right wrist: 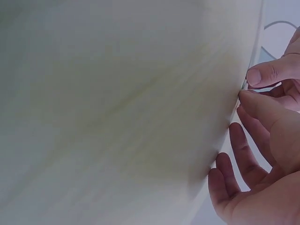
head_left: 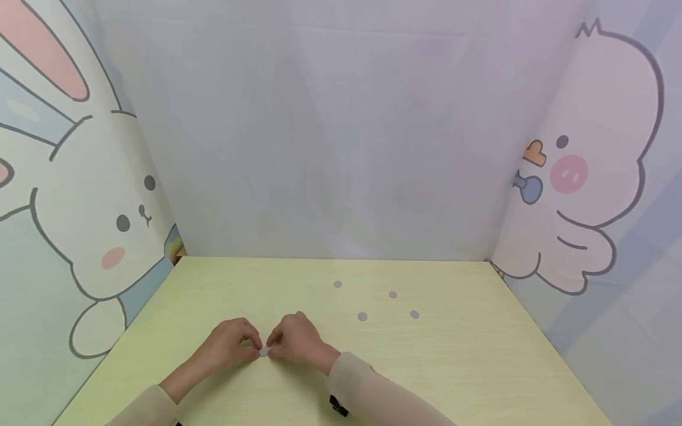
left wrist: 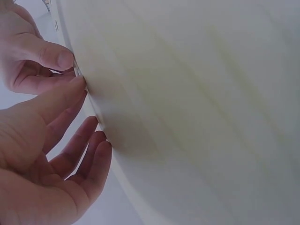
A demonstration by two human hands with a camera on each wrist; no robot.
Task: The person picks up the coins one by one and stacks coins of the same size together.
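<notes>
Near the front left of the table, a small flat grey disc [head_left: 264,351] lies between the fingertips of both hands. My left hand [head_left: 232,342] pinches its left edge with thumb and fingers. From the other side, my right hand [head_left: 296,338] pinches the right edge. In the left wrist view the left hand [left wrist: 51,164] has its fingertips down at the table surface, the right hand [left wrist: 40,56] close beyond. The right wrist view has the right hand [right wrist: 267,145] likewise at the surface; the disc is mostly hidden there by fingers.
Several similar grey discs lie apart farther back on the pale yellow table [head_left: 453,367], among them a rear disc [head_left: 338,284] and a right-hand disc [head_left: 415,315]. A plain cloth backdrop [head_left: 341,148] rises behind the table, and cartoon-printed cloth [head_left: 80,236] flanks it.
</notes>
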